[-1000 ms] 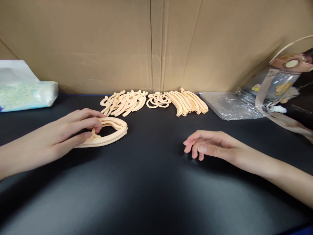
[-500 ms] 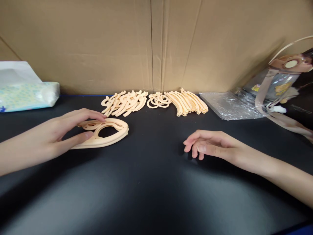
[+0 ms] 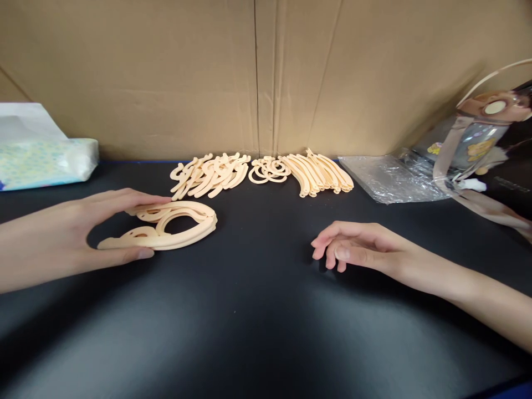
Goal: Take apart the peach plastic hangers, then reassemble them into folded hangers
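On the left of the dark table lies a stack of cream plastic pieces, which look like folded hangers point(image 3: 189, 241). My left hand point(image 3: 89, 233) spans this stack, thumb along its near edge and fingers at its far edge. Over the table to the right, my right hand point(image 3: 357, 246) is empty, its fingers loosely curled and apart. Behind, against the cardboard, sit a heap of hook-shaped cream pieces point(image 3: 214, 174), some cream rings point(image 3: 270, 170) and a row of curved cream arms point(image 3: 318, 174).
A tissue pack point(image 3: 50, 160) is at the far left. At the back right lies a clear plastic bag point(image 3: 386, 180), beside a bottle point(image 3: 477, 138) with a strap point(image 3: 449, 149). A cardboard wall point(image 3: 187, 72) closes off the back of the black table point(image 3: 249, 310).
My left hand has opened wider. Its thumb has gone from on top of the stack to the near edge, and its fingers have shifted slightly left. My right hand stays still.
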The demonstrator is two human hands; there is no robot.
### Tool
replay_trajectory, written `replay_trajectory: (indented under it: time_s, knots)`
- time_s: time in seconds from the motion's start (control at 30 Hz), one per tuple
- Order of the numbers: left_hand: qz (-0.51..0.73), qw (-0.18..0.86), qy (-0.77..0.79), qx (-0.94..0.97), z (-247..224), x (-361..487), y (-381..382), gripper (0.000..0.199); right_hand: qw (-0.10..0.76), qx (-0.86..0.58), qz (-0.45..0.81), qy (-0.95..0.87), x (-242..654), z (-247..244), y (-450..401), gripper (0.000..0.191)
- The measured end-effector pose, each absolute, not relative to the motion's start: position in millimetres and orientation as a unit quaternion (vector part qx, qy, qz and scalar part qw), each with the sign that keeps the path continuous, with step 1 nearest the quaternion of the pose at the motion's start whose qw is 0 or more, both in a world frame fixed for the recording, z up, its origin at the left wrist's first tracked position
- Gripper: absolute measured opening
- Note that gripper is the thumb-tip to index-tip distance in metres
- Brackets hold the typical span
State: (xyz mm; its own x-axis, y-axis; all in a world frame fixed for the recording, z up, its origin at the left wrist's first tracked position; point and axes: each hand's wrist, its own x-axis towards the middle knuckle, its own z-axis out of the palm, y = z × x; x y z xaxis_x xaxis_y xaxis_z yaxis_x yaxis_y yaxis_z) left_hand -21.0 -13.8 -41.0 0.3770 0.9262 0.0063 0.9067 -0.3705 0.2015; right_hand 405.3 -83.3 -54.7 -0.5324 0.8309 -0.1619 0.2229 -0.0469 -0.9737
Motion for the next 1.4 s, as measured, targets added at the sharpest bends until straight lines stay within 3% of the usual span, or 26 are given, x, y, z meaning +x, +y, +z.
replay_trajectory:
  time_s: [0.43,0.8,1.1,1.4]
  knots:
    - [0.092,0.110,0.573,0.807,-40.2,-29.2,-5.3,0.084,0.252,-0.409,0.594,-0.645,406.6,-54.8,-82.3,0.025]
    - [0.091,0.117,0.570,0.808,-33.7,-20.4,-17.1,0.076,0.251,-0.407,0.597,-0.644,406.0,-53.9,-82.4,0.022]
    - [0.076,0.108,0.596,0.792,-32.4,-18.7,-16.5,0.086,0.251,-0.407,0.596,-0.645,407.2,-54.3,-82.8,0.022]
    - [0.074,0.098,0.587,0.800,-35.4,-20.3,-16.3,0.085,0.246,-0.407,0.592,-0.651,406.7,-54.8,-82.8,0.024]
